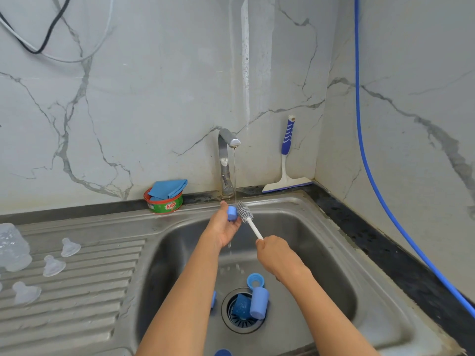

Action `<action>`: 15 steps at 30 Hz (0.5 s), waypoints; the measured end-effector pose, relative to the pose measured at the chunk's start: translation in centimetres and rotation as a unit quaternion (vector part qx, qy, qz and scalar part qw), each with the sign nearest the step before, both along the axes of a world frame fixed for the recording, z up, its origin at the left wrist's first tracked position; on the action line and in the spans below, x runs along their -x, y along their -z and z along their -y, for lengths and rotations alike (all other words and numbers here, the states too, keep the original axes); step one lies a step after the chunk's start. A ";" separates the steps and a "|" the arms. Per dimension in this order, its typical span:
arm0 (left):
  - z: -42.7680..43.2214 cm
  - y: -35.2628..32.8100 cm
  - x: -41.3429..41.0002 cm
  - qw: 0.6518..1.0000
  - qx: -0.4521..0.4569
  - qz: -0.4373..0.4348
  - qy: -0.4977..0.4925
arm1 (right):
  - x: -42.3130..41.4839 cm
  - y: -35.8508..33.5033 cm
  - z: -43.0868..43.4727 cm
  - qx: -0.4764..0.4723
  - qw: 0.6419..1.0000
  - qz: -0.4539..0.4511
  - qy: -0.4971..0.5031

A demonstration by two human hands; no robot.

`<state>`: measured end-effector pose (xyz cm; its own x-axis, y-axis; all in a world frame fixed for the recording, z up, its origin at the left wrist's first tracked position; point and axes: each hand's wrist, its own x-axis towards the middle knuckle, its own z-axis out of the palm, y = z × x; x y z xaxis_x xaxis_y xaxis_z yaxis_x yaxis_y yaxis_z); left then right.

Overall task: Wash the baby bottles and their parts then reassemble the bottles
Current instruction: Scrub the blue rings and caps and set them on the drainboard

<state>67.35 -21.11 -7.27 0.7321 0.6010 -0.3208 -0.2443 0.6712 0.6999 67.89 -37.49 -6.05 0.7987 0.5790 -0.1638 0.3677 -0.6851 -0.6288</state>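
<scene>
My left hand [224, 226] holds a small blue bottle cap [231, 213] under the thin stream from the tap [226, 160]. My right hand [275, 254] grips the white handle of a grey bottle brush [243, 209], whose bristles touch the cap. In the sink basin [321, 253], a blue cap [259, 303], a blue screw ring [255, 280] and a darker blue part [241, 307] lie at the drain. Three clear teats [70, 247] [52, 265] [25, 292] and a clear bottle [12, 247] stand on the ribbed drainboard at the left.
A green and red dish soap tub [164, 204] with a blue cloth [168, 188] on it stands behind the sink. A blue and white squeegee [287, 160] leans in the corner. A blue hose [370, 176] hangs down the right wall. More blue parts [213, 299] [223, 352] lie in the basin.
</scene>
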 end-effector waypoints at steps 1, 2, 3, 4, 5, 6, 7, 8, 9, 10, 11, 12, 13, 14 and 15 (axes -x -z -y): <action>0.0 -0.1 -0.1 1.000 0.003 -0.006 -0.005 | 0.2 0.2 -0.1 0.010 1.000 0.009 -0.003; 0.1 0.0 -0.2 1.000 -0.006 -0.016 -0.006 | 0.4 0.4 -0.2 0.012 1.000 0.016 -0.009; 0.0 0.1 -0.3 0.999 -0.024 -0.027 -0.007 | 0.1 0.9 -0.4 -0.002 1.000 0.027 -0.014; -0.1 0.3 -0.5 0.999 -0.041 -0.031 -0.011 | 0.1 0.9 -0.4 0.005 1.000 0.014 -0.012; -0.1 0.4 -0.6 0.998 -0.053 -0.031 -0.014 | 0.2 0.8 -0.3 0.004 1.000 -0.004 -0.004; 0.1 0.6 -0.5 0.998 -0.060 -0.027 -0.011 | 0.2 0.9 -0.4 0.005 1.000 -0.002 -0.002; 0.3 0.6 -0.5 0.998 -0.064 -0.022 -0.005 | 0.1 1.0 -0.4 -0.014 1.000 0.007 0.016; 0.5 0.8 -0.4 0.998 -0.067 -0.023 -0.003 | 0.1 1.0 -0.4 -0.014 1.000 0.020 0.017; 0.7 0.8 -0.2 0.997 -0.066 -0.029 -0.002 | 0.1 1.3 -0.3 -0.008 0.999 0.038 -0.001; 0.8 1.0 -0.2 0.997 -0.071 -0.044 0.005 | 0.0 1.5 -0.4 -0.008 1.000 0.021 0.004; 0.8 1.2 -0.1 0.995 -0.080 -0.061 0.013 | -0.2 1.7 -0.5 -0.017 1.000 0.008 0.011; 0.7 1.3 -0.1 0.991 -0.101 -0.087 0.018 | -0.4 1.8 -0.5 -0.010 1.000 0.006 0.003; 0.6 1.5 -0.1 0.984 -0.131 -0.120 0.020 | -0.3 1.7 -0.5 -0.014 1.000 0.008 -0.003; 0.4 1.7 -0.2 0.974 -0.167 -0.150 0.022 | -0.3 1.6 -0.5 -0.017 1.000 0.002 -0.006; 0.3 1.7 -0.2 0.964 -0.199 -0.174 0.027 | -0.2 1.5 -0.6 -0.012 1.000 0.000 -0.015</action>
<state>67.58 -21.38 -8.97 0.6554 0.6912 -0.3046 0.0795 0.3378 0.9378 68.07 -36.89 -7.52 0.7814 0.6056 -0.1506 0.3868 -0.6594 -0.6447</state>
